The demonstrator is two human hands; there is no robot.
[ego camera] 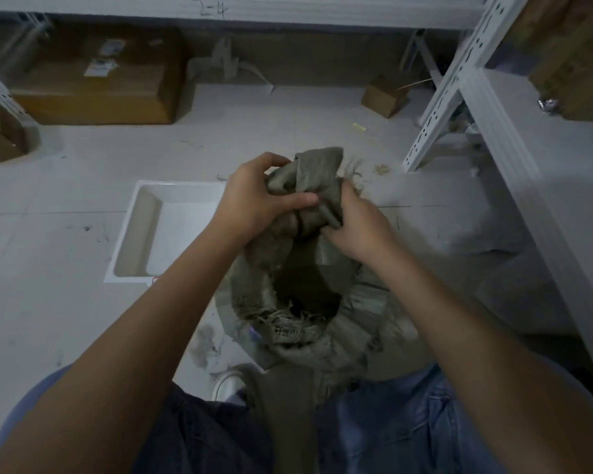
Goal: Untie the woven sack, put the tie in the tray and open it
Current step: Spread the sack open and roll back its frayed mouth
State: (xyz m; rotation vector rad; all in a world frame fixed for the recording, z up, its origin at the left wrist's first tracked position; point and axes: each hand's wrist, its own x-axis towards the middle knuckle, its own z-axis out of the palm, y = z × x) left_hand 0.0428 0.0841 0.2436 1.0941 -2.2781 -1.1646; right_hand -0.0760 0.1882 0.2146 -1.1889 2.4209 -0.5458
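Note:
A grey-green woven sack [326, 336] stands on the floor between my knees. Its mouth gapes open on the near side, dark inside, with frayed threads along the rim. The far part of the rim is bunched up. My left hand [254, 200] grips that bunch from the left, thumb across the cloth. My right hand [356, 224] pinches the same bunch from the right. A white tray [141, 234] lies on the floor to the left of the sack, partly hidden by my left forearm. I see no tie in the visible part of the tray or anywhere else.
A white metal shelf frame [459, 80] rises on the right. Cardboard boxes [96, 87] sit under a shelf at the back left, and a small box [384, 95] at the back. Scraps and loose fibres litter the pale floor.

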